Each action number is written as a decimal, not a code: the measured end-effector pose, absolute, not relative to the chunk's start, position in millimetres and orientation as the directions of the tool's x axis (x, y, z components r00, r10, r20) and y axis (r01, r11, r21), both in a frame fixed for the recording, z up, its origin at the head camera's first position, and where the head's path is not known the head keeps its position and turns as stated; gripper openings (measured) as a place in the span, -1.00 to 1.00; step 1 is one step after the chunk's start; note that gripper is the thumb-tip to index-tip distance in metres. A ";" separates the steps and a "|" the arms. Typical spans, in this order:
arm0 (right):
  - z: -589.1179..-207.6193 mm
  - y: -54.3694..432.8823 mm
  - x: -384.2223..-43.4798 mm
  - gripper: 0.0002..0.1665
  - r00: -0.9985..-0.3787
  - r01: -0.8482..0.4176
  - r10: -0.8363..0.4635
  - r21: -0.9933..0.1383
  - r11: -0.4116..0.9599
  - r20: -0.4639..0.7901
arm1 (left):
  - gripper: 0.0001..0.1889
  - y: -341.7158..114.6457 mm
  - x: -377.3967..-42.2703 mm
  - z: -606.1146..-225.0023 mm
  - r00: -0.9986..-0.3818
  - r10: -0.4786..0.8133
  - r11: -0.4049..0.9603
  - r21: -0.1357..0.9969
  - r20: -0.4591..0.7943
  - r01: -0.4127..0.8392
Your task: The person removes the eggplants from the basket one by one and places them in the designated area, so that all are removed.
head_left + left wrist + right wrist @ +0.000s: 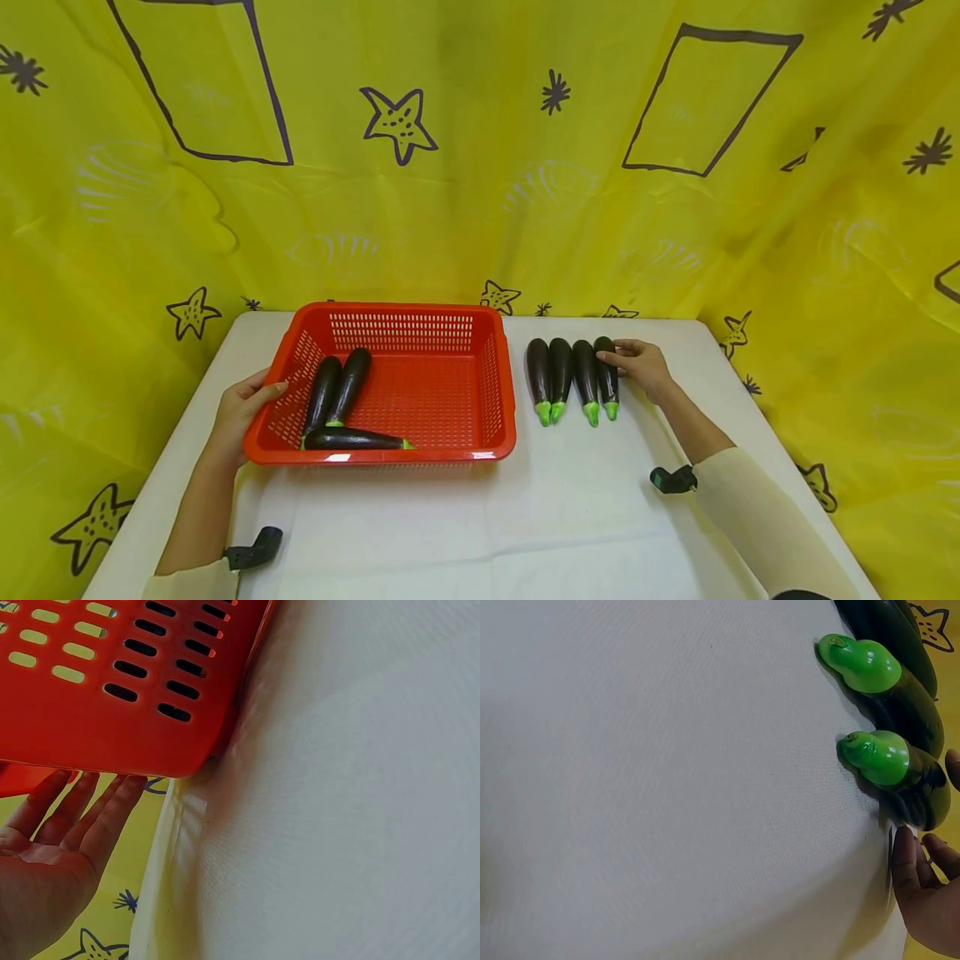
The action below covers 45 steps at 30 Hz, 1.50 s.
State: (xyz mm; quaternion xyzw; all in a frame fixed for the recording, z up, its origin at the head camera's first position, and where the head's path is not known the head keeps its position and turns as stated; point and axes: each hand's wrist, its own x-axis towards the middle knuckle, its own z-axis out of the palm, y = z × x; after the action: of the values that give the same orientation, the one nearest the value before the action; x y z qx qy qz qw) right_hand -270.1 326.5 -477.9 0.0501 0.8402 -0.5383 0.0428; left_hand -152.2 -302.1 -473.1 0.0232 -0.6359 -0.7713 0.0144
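A red plastic basket [420, 392] with slotted walls is tilted toward me, with three dark eggplants [351, 387] inside. At its left rim, my left hand [236, 417] grips with the thumb over the edge; in the left wrist view its fingers [112, 817] touch the rim's underside. To the right of the basket, several eggplants [561, 379] lie side by side, their green stem ends facing me. My right hand [641, 365] holds the rightmost eggplant [609, 383], its thumb across the top and fingers along the right side. Its green end [881, 757] shows in the right wrist view.
A white cloth [450, 533] covers the table. Yellow curtains [480, 208] with star and shell drawings hang behind it and at both sides. A small black device [255, 550] is on the left wrist, another [673, 480] on the right.
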 end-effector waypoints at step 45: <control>-449.1 277.2 -257.0 -0.30 -0.986 -0.165 -0.045 -0.871 0.462 0.163 | -0.71 -301.3 -151.5 -475.0 -0.998 -0.056 -0.196 0.981 -0.003 0.008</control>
State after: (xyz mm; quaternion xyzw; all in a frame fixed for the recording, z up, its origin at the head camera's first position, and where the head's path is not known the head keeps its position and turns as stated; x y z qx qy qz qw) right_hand -257.0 277.2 -449.1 -0.0614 0.8530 -0.5149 -0.0584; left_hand -151.5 -301.3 -475.0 0.0191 -0.6336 -0.7731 0.0208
